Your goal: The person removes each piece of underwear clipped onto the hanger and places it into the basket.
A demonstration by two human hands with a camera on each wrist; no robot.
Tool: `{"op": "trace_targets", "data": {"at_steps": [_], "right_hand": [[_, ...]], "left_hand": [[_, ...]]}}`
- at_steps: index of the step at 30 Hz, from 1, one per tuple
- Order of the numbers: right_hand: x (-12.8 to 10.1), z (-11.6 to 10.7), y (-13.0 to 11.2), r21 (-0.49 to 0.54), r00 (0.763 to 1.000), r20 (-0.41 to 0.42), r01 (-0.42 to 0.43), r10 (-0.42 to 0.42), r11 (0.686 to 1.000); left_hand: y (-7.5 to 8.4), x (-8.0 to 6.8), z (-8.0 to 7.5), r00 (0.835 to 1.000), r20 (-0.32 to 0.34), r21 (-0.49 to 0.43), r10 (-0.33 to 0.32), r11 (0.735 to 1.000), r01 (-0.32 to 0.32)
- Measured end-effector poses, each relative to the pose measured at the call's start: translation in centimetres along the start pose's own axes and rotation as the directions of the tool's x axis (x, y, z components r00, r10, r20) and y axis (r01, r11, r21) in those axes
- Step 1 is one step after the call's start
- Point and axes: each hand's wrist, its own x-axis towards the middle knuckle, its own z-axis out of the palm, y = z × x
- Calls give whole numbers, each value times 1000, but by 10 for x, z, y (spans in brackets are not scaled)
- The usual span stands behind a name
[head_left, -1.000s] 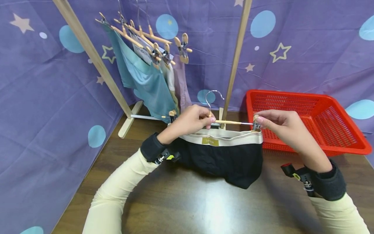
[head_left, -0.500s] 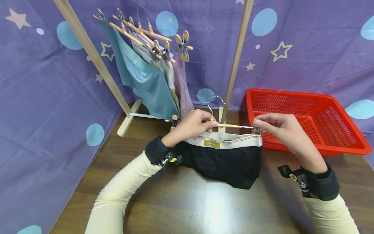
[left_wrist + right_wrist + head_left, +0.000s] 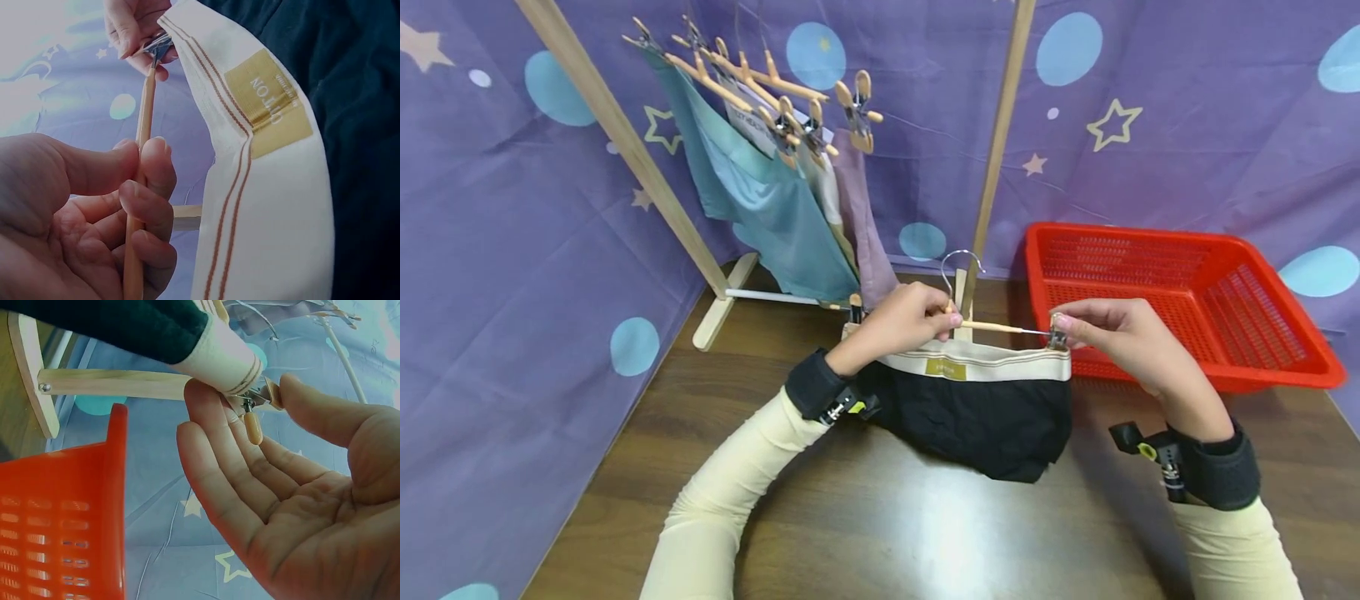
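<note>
My left hand (image 3: 910, 321) grips the wooden bar of a clip hanger (image 3: 145, 112) near its middle, thumb and fingers curled round it. The hanger's metal hook (image 3: 958, 254) points up. Black underpants (image 3: 970, 425) with a white waistband (image 3: 219, 112) and a gold label (image 3: 267, 103) hang from it. At the right end, my right hand (image 3: 1112, 333) pinches the clip (image 3: 262, 394) between thumb and fingers, and the waistband's corner sits at that clip. The left clip (image 3: 855, 307) is partly behind my left hand.
A red plastic basket (image 3: 1180, 250) stands at the back right on the wooden table (image 3: 850, 517). To the left, a wooden rack (image 3: 625, 142) carries several clip hangers with a teal garment (image 3: 760, 200), a white one and a mauve one (image 3: 865, 225).
The hanger and underpants have come slightly lower, and the left hand has shifted a little right and down. Both hands keep their hold. The head view has shifted slightly.
</note>
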Motion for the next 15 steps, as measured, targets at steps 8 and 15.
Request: {"op": "trace_targets", "data": {"at_steps": [8, 15], "right_hand": [[2, 1, 3, 13, 1000, -25, -5, 6, 1000], [6, 6, 3, 76, 998, -50, -21, 25, 997]], "left_hand": [[-2, 5, 2, 1000, 12, -17, -18, 1000, 18], [-5, 9, 4, 1000, -2, -5, -10, 1000, 10]]}}
